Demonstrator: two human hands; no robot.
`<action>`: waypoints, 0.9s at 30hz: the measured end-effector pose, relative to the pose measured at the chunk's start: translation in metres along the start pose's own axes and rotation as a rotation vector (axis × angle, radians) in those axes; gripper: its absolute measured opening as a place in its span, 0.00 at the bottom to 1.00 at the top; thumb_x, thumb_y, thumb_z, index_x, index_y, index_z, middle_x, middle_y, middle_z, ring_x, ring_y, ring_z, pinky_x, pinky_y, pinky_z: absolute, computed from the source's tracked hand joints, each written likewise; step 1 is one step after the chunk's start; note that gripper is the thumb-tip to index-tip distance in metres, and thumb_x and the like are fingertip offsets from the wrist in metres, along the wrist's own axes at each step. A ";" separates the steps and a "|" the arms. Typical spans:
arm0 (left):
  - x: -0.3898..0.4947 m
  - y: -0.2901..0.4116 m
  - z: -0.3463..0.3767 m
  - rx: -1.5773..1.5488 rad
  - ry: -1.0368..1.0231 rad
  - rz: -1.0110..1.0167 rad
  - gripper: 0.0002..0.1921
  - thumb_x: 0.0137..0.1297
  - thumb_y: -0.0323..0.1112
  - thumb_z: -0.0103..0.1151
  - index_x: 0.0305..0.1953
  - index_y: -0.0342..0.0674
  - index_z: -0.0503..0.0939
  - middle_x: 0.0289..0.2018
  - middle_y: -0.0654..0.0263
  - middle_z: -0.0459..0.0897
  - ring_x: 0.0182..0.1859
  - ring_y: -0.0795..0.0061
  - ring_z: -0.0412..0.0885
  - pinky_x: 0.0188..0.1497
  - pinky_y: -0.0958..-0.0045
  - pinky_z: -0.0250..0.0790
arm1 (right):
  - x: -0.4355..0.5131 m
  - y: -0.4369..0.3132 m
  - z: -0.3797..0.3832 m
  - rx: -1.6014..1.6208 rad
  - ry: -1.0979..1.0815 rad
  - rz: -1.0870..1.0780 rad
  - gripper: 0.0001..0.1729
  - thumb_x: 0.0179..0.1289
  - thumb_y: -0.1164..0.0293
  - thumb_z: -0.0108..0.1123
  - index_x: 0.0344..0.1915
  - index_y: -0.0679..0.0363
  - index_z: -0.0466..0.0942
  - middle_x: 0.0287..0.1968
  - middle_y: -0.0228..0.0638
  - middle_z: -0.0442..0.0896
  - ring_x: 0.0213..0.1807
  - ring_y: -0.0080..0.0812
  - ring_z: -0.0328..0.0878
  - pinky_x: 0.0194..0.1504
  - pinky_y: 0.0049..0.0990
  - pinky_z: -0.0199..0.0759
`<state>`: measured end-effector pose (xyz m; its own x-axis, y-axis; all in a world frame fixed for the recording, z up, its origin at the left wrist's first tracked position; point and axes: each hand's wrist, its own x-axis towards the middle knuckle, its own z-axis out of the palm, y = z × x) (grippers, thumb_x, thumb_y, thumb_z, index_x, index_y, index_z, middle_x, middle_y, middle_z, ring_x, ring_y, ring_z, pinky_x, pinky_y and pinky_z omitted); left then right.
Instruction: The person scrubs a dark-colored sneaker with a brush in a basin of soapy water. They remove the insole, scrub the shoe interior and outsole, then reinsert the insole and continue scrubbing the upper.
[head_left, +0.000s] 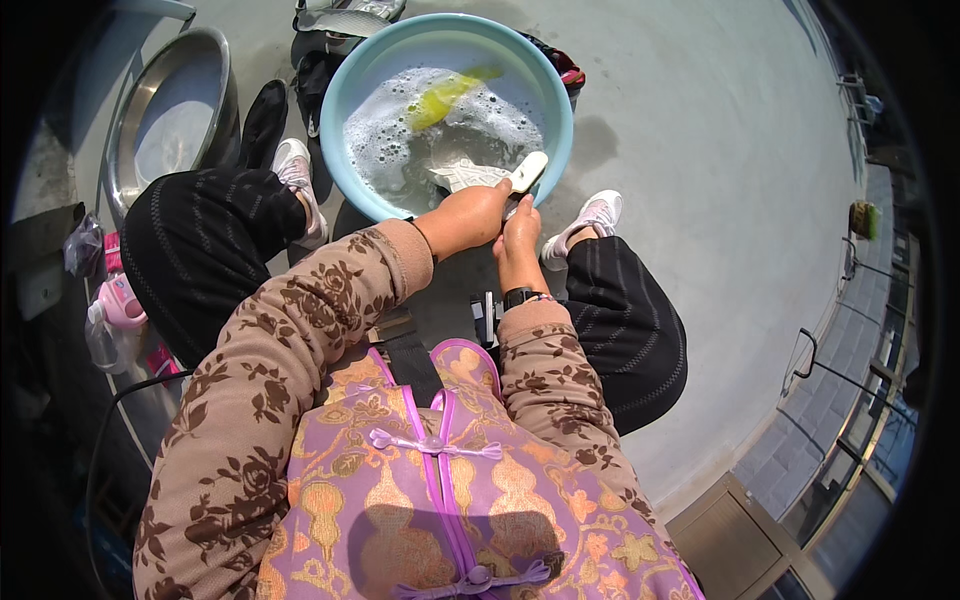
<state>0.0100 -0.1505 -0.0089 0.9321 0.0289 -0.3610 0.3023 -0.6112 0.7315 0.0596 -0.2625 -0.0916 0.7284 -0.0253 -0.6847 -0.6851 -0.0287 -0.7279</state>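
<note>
A round light-blue plastic basin (335, 150) of foamy water stands between my feet. My left hand (469, 217) grips a white oval object with a small hole (530, 169), which looks like a brush handle, over the basin's near rim. Beside it, my right hand (520, 234) has its fingers up against the end of a pale, wet, shoe-like item (466, 175); the hands partly cover that item. Its other end lies in the water. Farther back, a yellow-green object (442, 103) shows among the suds, its kind unclear.
A metal basin (221, 82) stands at the left, near a black shoe or insole (264, 124). Other footwear (341, 22) lies behind the blue basin, and a red-and-black item (570, 71) to its right. A pink bottle (126, 301) stands by my left leg. Concrete floor (720, 187) extends right.
</note>
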 end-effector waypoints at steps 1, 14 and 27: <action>-0.002 0.000 -0.003 0.003 0.013 0.018 0.26 0.66 0.32 0.49 0.64 0.33 0.61 0.34 0.43 0.82 0.39 0.42 0.80 0.40 0.50 0.70 | 0.003 0.000 0.002 0.058 -0.013 0.008 0.21 0.76 0.54 0.38 0.47 0.60 0.69 0.39 0.37 0.80 0.30 0.32 0.79 0.23 0.31 0.73; -0.028 -0.025 0.003 -0.001 0.090 -0.029 0.23 0.66 0.31 0.49 0.62 0.33 0.63 0.34 0.40 0.81 0.39 0.39 0.79 0.42 0.48 0.69 | 0.016 0.013 -0.002 -0.005 -0.068 -0.020 0.21 0.76 0.59 0.42 0.48 0.67 0.73 0.40 0.39 0.81 0.36 0.31 0.80 0.34 0.31 0.74; -0.088 -0.038 -0.011 0.028 -0.062 -0.168 0.25 0.67 0.30 0.50 0.63 0.31 0.61 0.37 0.39 0.80 0.43 0.40 0.78 0.46 0.50 0.69 | 0.032 0.023 0.003 0.125 -0.003 -0.034 0.21 0.73 0.58 0.49 0.44 0.68 0.73 0.39 0.40 0.81 0.34 0.31 0.80 0.35 0.33 0.74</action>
<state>-0.0810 -0.1210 0.0011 0.8546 0.0836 -0.5124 0.4460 -0.6235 0.6421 0.0666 -0.2612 -0.1303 0.7516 -0.0230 -0.6592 -0.6548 0.0949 -0.7498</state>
